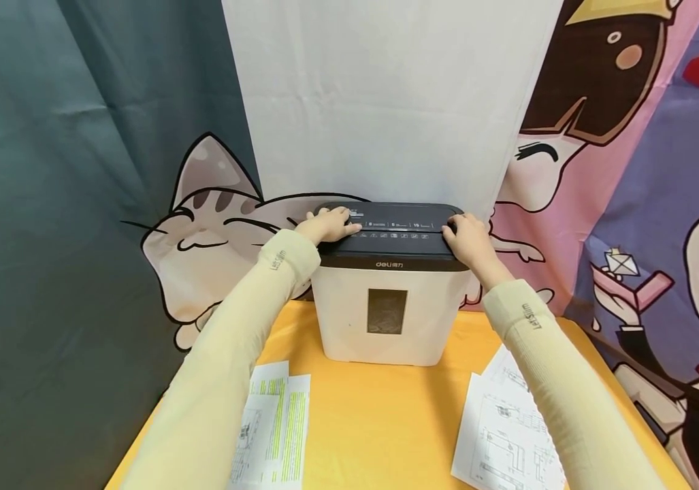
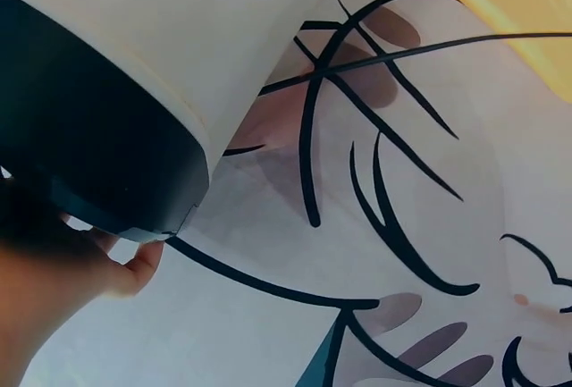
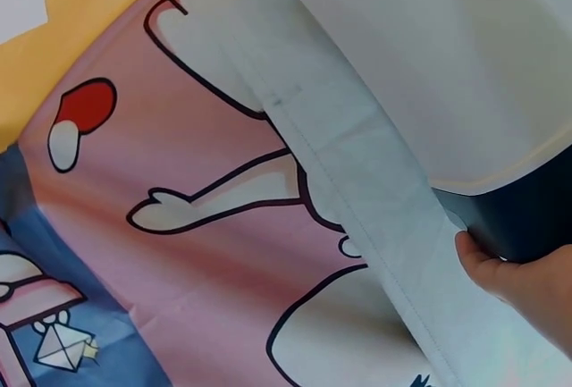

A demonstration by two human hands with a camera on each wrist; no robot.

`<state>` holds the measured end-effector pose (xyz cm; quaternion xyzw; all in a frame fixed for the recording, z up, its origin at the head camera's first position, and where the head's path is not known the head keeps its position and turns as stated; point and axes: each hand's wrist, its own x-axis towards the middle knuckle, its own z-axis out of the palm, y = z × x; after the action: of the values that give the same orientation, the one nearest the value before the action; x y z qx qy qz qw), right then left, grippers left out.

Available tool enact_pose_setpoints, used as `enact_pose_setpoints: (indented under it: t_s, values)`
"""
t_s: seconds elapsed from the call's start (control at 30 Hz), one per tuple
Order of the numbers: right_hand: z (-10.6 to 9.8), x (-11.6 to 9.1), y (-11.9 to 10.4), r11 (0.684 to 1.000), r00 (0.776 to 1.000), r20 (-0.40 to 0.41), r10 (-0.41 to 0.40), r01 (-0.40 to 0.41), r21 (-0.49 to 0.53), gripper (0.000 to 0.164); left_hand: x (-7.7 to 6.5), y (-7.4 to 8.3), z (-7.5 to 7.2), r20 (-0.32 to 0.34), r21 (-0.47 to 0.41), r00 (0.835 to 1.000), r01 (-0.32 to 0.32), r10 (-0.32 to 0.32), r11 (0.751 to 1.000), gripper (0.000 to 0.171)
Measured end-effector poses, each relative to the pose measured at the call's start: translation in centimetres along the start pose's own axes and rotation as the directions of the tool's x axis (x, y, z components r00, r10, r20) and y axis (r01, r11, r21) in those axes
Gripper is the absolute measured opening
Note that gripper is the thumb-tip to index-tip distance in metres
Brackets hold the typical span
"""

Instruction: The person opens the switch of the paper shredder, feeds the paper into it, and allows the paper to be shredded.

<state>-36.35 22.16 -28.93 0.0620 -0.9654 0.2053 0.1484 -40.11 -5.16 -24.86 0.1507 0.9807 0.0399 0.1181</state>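
Observation:
A paper shredder (image 1: 349, 306) stands upright, with a white bin, a small dark window and a black top. On the left end of that black top (image 1: 395, 245) is my left hand (image 1: 327, 226), its fingers gripping over the edge. The right hand (image 1: 473, 243) grips the opposite end, fingertips bent onto the top surface. In the left wrist view, a fingertip of the left hand (image 2: 80, 275) shows by the top's corner; the other fingers are mostly hidden. The right wrist view has the right hand (image 3: 518, 280) against the black end.
Printed sheets with green highlighting (image 1: 282, 422) lie at the left on the yellow table cover (image 1: 380, 422). More sheets with line drawings (image 1: 505, 435) lie at the right, partly under the right sleeve. Close behind the shredder hangs a cartoon-printed curtain (image 1: 386, 102).

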Motion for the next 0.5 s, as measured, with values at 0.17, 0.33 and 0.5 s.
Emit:
enact_pose_setpoints:
  t_s: [0.17,0.33,0.5]
  values:
    - [-0.05,-0.05,-0.27,1.000,1.000,0.008,0.007,-0.007,-0.014,0.042,-0.14,-0.09,0.04,0.018,-0.008,1.000,-0.003,0.003,1.000,0.065]
    - [-0.01,-0.13,-0.57,0.999,0.999,0.035,0.016,-0.015,-0.035,0.044,-0.25,-0.24,0.16,0.032,-0.034,0.999,-0.004,0.005,0.999,0.063]
    - [0.04,-0.19,-0.64,0.999,0.999,0.046,0.028,-0.026,-0.043,0.044,-0.12,-0.40,0.06,0.033,-0.015,0.999,-0.012,0.013,1.000,0.063]
